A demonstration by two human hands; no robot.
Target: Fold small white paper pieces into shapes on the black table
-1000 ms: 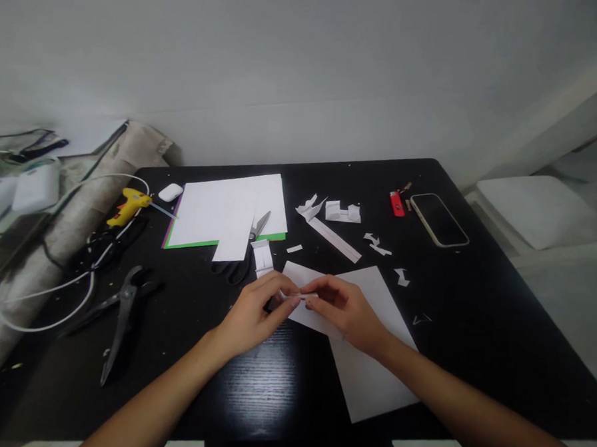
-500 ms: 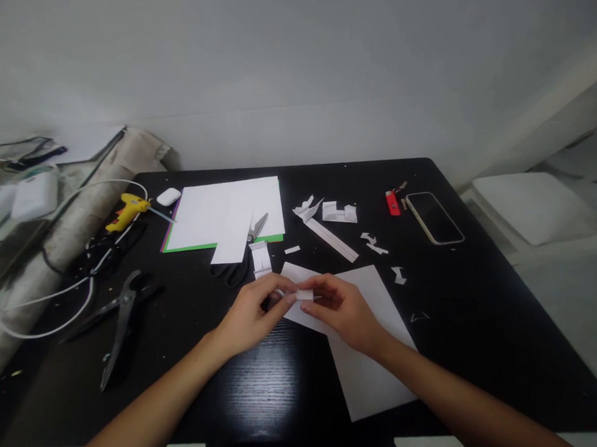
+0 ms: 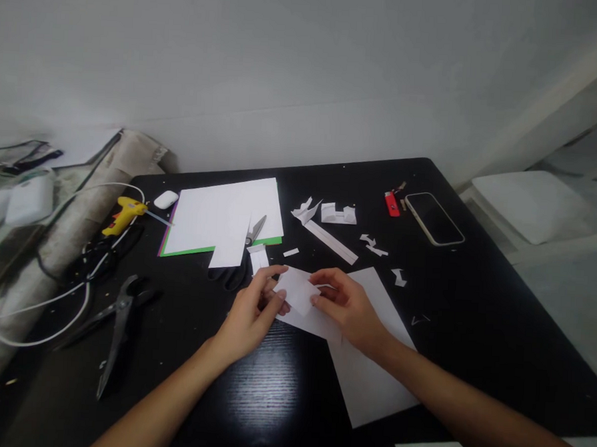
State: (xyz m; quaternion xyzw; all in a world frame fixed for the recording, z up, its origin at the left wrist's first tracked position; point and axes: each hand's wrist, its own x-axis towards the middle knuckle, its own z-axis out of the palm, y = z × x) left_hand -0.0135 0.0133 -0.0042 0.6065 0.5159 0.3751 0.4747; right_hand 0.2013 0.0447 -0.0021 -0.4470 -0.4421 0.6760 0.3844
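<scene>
A small white piece of paper (image 3: 295,290) is held up between both hands over the table. My left hand (image 3: 254,306) pinches its left edge, thumb on the near face. My right hand (image 3: 347,306) grips the right corner between thumb and fingers. Under the hands lies a larger white sheet (image 3: 371,371), partly covered by my right hand and forearm. Just beyond my left hand rests a folded white paper piece (image 3: 258,257), beside scissors (image 3: 256,230) whose black handles are partly hidden by paper.
A paper stack (image 3: 219,213) lies at the back left, near a yellow glue gun (image 3: 123,216) with a cable. Pliers (image 3: 117,327) sit at the left. Folded paper pieces (image 3: 338,213), a paper strip (image 3: 331,242), a red lighter (image 3: 392,204) and a phone (image 3: 435,218) lie farther back.
The paper in my hands has turned so that its broad face now shows, where before only a narrow part was visible. Both hands have stayed in nearly the same place.
</scene>
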